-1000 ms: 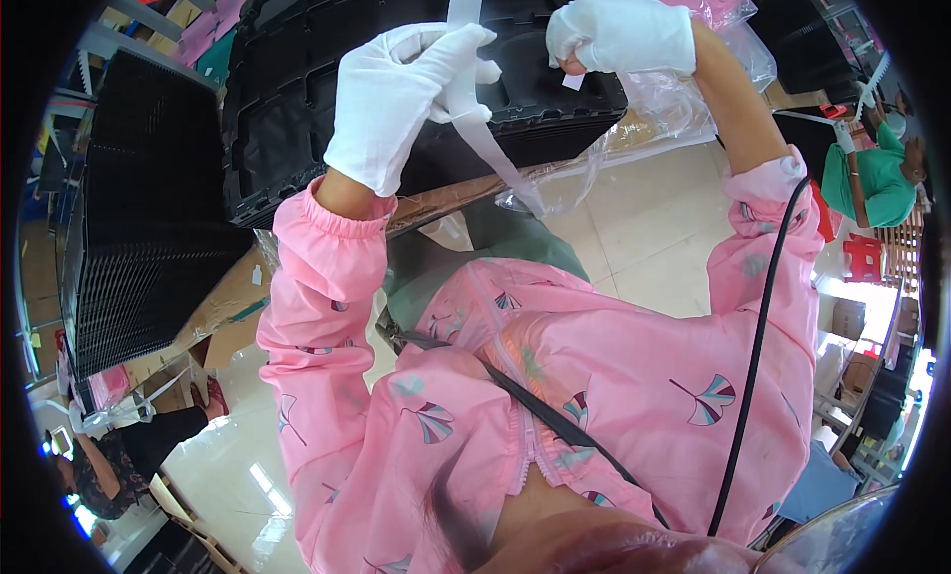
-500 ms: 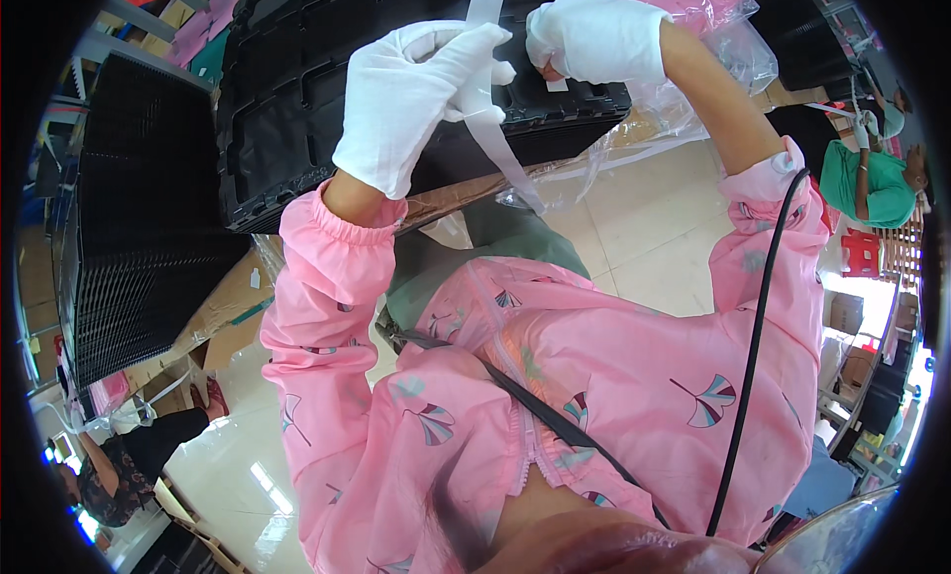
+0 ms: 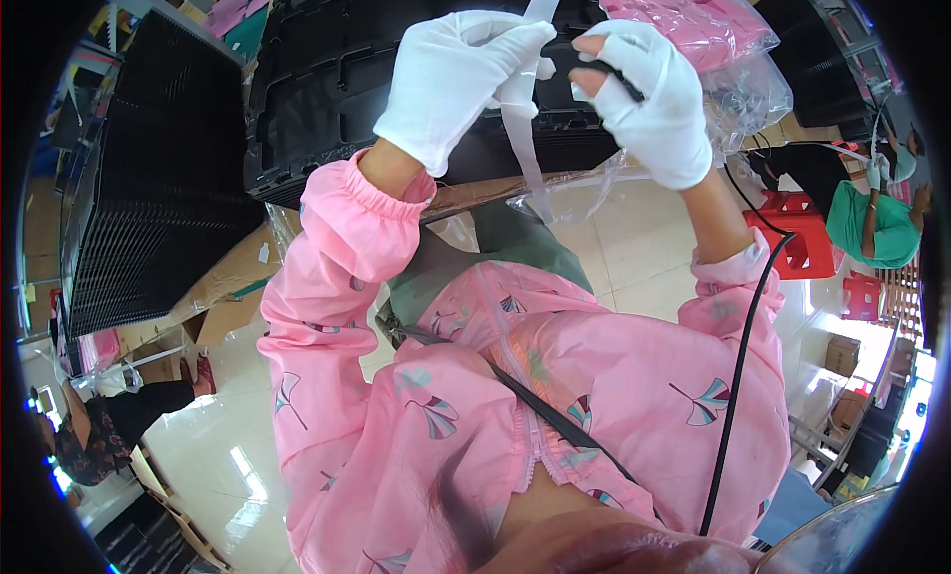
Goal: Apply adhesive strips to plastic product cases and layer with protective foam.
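My left hand [image 3: 461,84], in a white glove, is closed in a pinch on a translucent white strap [image 3: 522,148]. The strap runs over the end of a stack of black plastic trays [image 3: 332,89], and its loose lower part hangs past the front edge. To the right, my right hand [image 3: 654,104] hovers above the tray corner, its glove leaving the thumb and forefinger tips bare. Those two fingertips are apart and I see nothing held between them. A small pale patch [image 3: 579,92] shows on the tray beside the right thumb.
Another tall stack of black trays [image 3: 158,178] stands at the left. Clear plastic wrap with pink sheets [image 3: 684,19] lies beyond my right hand. Red stools [image 3: 797,232] stand at the right, near a person in green [image 3: 877,222]. Another person [image 3: 94,435] is at far left.
My right hand has drawn back from the tray, turned, and parted its thumb and forefinger. The left hand keeps its pinch on the strap. The whole view has shifted slightly.
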A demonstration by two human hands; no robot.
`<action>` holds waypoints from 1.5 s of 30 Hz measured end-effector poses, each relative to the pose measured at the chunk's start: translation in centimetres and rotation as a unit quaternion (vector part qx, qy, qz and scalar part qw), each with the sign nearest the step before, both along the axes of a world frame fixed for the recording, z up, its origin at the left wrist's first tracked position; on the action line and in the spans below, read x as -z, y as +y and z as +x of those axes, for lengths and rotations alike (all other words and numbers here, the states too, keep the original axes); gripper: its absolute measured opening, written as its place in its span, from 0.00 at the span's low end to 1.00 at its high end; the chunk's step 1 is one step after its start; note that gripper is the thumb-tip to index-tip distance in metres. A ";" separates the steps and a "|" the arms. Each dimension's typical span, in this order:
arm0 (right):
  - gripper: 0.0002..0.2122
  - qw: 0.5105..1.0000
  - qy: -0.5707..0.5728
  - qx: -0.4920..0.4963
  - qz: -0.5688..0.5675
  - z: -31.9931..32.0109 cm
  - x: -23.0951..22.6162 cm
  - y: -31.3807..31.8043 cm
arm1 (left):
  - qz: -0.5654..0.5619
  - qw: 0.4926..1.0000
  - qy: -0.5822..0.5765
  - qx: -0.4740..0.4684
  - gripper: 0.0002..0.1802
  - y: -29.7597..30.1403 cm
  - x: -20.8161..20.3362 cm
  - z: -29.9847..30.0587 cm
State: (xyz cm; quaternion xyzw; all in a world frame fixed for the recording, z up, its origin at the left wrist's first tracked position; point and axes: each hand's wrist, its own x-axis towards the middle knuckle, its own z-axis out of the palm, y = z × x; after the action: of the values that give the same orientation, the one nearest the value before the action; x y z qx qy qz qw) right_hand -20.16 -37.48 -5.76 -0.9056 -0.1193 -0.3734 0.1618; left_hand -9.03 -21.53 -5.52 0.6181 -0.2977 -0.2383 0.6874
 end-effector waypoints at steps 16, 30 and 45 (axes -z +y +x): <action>0.18 0.955 -0.116 0.028 0.273 1.7 -2.0 0.0 | 0.012 0.995 0.095 0.037 0.12 -0.9 -0.8 -1.0; 0.09 0.850 0.156 -0.048 0.501 3.2 0.9 1.7 | 0.042 0.948 -0.314 -0.029 0.16 -1.2 -5.5 2.7; 0.17 0.913 0.071 0.001 0.402 0.2 2.7 1.5 | 0.087 0.986 -0.143 0.009 0.10 -0.2 -1.7 1.0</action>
State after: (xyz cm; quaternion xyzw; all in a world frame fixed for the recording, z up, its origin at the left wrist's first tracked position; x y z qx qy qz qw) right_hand -19.92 -35.96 -8.48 -0.7884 0.0540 -0.3245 0.5199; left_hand -8.02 -21.74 -3.83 0.7008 -0.3765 -0.1785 0.5789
